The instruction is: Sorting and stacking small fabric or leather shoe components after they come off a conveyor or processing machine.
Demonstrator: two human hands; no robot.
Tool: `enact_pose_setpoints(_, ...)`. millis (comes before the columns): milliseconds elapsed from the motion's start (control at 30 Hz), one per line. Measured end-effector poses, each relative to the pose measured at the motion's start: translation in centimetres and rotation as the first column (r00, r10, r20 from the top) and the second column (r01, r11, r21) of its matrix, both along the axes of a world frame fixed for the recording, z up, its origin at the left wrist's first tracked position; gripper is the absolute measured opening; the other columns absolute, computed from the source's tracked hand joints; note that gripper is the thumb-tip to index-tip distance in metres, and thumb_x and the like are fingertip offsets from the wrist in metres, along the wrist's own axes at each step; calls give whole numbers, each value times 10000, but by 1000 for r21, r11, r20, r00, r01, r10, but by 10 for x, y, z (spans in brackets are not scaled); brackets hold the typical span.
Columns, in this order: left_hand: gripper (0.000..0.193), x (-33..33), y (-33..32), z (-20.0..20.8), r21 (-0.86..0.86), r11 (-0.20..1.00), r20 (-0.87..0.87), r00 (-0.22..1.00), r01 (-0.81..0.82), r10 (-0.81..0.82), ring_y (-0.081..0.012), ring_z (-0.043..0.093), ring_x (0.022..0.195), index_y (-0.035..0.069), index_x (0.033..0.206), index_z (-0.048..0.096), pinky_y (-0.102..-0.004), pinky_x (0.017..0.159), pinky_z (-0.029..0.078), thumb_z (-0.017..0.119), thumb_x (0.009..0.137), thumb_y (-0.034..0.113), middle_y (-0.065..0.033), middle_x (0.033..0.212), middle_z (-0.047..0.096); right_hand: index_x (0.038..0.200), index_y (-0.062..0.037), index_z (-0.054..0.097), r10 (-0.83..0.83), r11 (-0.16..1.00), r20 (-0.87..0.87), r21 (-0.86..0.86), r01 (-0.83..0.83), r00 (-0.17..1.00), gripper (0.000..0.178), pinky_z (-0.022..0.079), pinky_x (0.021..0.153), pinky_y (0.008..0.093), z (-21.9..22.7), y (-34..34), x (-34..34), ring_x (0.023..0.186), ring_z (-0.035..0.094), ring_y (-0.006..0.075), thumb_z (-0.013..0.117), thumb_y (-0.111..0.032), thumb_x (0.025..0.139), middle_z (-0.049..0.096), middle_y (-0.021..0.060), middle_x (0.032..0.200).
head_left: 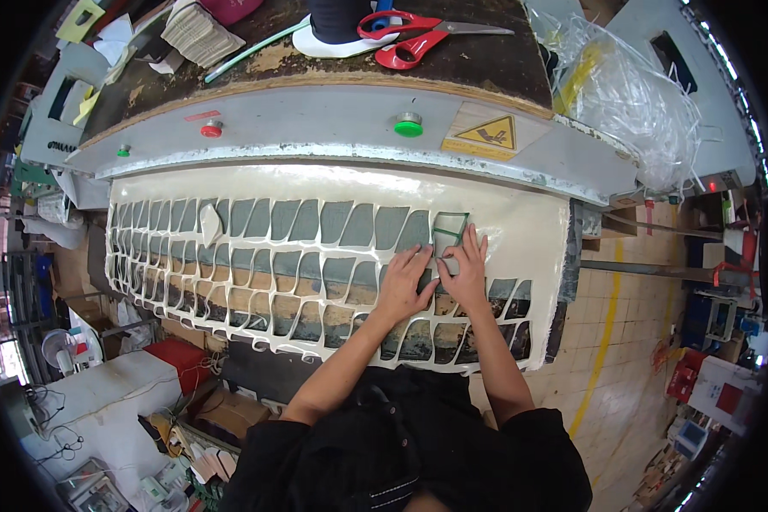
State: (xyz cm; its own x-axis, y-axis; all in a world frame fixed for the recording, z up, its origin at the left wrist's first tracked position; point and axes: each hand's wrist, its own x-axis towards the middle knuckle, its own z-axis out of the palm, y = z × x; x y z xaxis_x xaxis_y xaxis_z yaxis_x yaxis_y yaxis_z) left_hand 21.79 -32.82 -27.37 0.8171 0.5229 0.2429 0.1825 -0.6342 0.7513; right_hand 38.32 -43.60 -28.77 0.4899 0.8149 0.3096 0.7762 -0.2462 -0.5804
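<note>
Along the right side, tiled floor [593, 341]; at centre, grey machine [307, 124], hole-cut cream sheet [520, 192], red-handled scissors [411, 49], left hand [405, 286], thumb spread, on the sheet; right hand [464, 271], grip unclear, at small green frame [449, 231] on the sheet.

The person wears a loose black fabric shirt [333, 461] with wide short sleeves [269, 448] ending near the elbows. Small round buttons [404, 442] dot its front, and thin white dashed lines [392, 493] cross it lower down. The left hand [401, 286] and right hand [463, 271] are bare, as are the forearms [341, 365].
</note>
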Motion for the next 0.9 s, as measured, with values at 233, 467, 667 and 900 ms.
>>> enact_pose_setpoints(233,686,2,7,7,-45,998,51,998,-37,40,-408,618,1335,7,1521,566,-507,1163,455,808,922,238,-238,1420,667,1165,-76,660,-44,999,-89,24,46,995,371,183,1299,661,26,-5,-9,1571,362,492,848,-164,857,462,299,1632)
enact_pose_setpoints(467,352,51,86,100,-421,863,272,868,-280,415,-182,743,757,28,1262,671,-323,734,589,813,981,185,-103,831,762,1186,-72,676,-107,986,-198,105,130,974,382,463,1127,536,68,-72,-54,1304,598,423,859,-127,855,620,205,1406)
enact_pose_setpoints(667,334,87,132,153,-371,793,361,712,-483,603,-108,587,631,14,990,635,-305,610,496,892,926,217,-43,722,672,1070,-88,731,-114,978,-475,-206,16,873,234,508,1018,473,85,-98,-72,1055,709,327,844,-146,874,738,115,1070)
enact_pose_setpoints(900,283,-3,57,115,-312,908,41,951,-281,308,-146,646,639,11,952,734,-335,628,521,806,990,282,-87,739,733,1077,-122,727,36,995,-135,-85,-47,990,312,427,1107,472,127,-105,-59,1142,644,322,882,-241,835,717,61,1165)
